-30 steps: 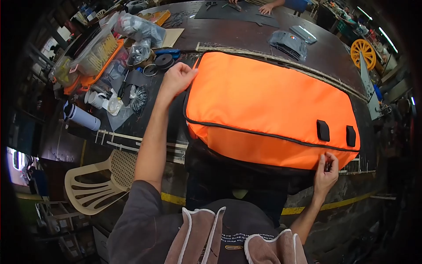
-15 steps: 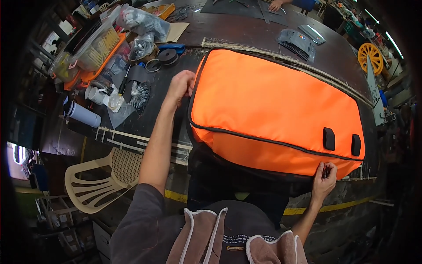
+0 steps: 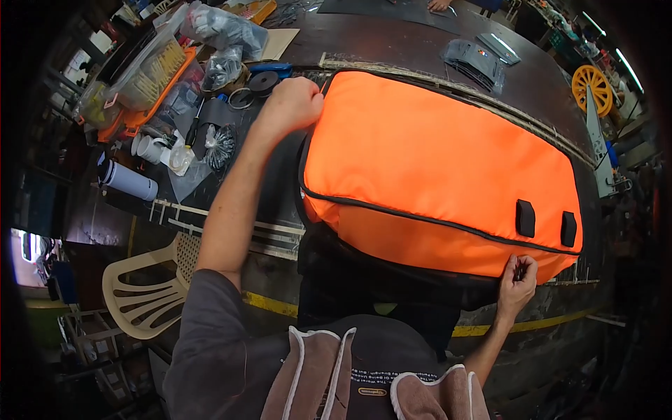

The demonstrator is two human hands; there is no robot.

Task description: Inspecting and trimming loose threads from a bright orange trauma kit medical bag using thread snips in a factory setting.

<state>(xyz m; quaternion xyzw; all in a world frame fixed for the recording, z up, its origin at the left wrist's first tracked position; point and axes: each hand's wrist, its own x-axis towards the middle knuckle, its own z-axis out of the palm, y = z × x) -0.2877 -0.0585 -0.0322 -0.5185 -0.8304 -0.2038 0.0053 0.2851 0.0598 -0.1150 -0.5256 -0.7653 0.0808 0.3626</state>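
A large, boxy orange bag (image 3: 448, 161) with black piping lies on the dark table. Two short black strap loops (image 3: 525, 218) stand out near its right end. At the bag's far left corner, my left hand (image 3: 294, 105) is closed, knuckles up; the bag's edge and my own fingers hide what is in its grip. My right hand (image 3: 519, 280) pinches the bag's near side, low by the right corner, with something dark between thumb and fingers.
Left on the table are clear bins (image 3: 157, 66), a black tape roll (image 3: 263, 83), a screwdriver (image 3: 194, 129) and a white bottle (image 3: 129, 180). A beige plastic chair (image 3: 150, 287) stands near left. Grey plastic packets (image 3: 472, 64) lie beyond the bag. Another person's hand (image 3: 439, 5) shows far off.
My left hand has moved up and away along the bag's left edge to its far corner, closing into a fist. My right hand stays at the near right corner.
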